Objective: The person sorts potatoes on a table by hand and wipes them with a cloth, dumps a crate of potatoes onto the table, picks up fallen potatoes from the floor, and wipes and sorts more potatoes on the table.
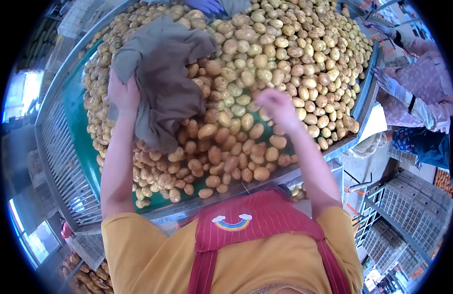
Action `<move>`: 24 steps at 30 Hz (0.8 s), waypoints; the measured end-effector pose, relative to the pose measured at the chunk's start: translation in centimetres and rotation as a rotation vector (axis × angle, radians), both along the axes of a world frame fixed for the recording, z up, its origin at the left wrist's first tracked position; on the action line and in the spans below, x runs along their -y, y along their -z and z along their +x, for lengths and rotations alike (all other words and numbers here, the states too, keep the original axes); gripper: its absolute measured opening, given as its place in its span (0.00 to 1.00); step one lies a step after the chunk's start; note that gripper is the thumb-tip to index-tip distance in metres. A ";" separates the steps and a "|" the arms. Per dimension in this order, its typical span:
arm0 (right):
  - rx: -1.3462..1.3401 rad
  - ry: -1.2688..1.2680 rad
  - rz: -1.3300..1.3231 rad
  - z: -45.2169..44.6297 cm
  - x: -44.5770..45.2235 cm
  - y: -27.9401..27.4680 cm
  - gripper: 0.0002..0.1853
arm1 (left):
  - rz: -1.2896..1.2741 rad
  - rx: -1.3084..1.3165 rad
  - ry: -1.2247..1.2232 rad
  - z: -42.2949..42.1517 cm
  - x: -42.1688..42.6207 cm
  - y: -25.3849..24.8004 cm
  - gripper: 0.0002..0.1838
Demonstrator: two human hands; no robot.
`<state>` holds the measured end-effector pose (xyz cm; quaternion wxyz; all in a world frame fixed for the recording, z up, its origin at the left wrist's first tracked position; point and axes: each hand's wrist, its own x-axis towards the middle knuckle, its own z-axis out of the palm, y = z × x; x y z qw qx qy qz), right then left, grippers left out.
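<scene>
My left hand [124, 94] is closed on the edge of a crumpled grey-brown cloth [170, 83]. The cloth hangs over the potatoes [305, 63], hiding part of the pile. On the right, my right hand [279, 109] hovers close above the potatoes near a gap where green surface shows. Motion blurs its fingers, so I cannot tell whether they hold anything. Closest to me lie browner potatoes [231, 164]; paler yellow ones spread toward the back and right.
A metal-rimmed sorting table [77, 152] with a green bed holds the pile, with a slatted section at its left. A co-worker's purple-gloved hand [205, 6] is at the far edge. Another co-worker [422, 88] stands at right. Stacked grey crates [408, 210] stand lower right.
</scene>
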<state>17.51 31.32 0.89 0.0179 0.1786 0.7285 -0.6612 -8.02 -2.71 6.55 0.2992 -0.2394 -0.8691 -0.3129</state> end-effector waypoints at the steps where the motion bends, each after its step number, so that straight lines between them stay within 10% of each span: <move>1: -0.097 -0.136 0.228 -1.2 2.5 -0.3 0.08 | 0.003 -0.014 -0.011 -0.1 0.1 0.2 0.21; 3: -0.359 -0.241 0.944 -2.4 5.9 2.4 0.10 | -0.014 -0.051 -0.046 -0.1 0.5 0.8 0.21; 8: 0.005 -0.204 1.289 -4.9 10.1 2.4 0.06 | -0.028 -0.010 -0.056 -0.4 0.4 0.8 0.21; 15: 0.082 -0.246 1.026 -6.5 8.6 2.6 0.13 | -0.022 -0.007 -0.022 0.2 -0.2 0.3 0.20; 18: -0.256 -0.302 0.599 -2.3 3.9 3.9 0.19 | -0.013 -0.008 0.007 -0.3 0.0 0.2 0.20; 21: 0.009 -0.021 -0.511 4.1 -1.7 -1.2 0.22 | -0.008 -0.001 -0.015 0.3 0.0 0.0 0.20; 24: 0.078 -0.013 -0.097 6.9 -4.1 0.0 0.12 | -0.029 -0.008 -0.037 -0.2 0.1 0.7 0.20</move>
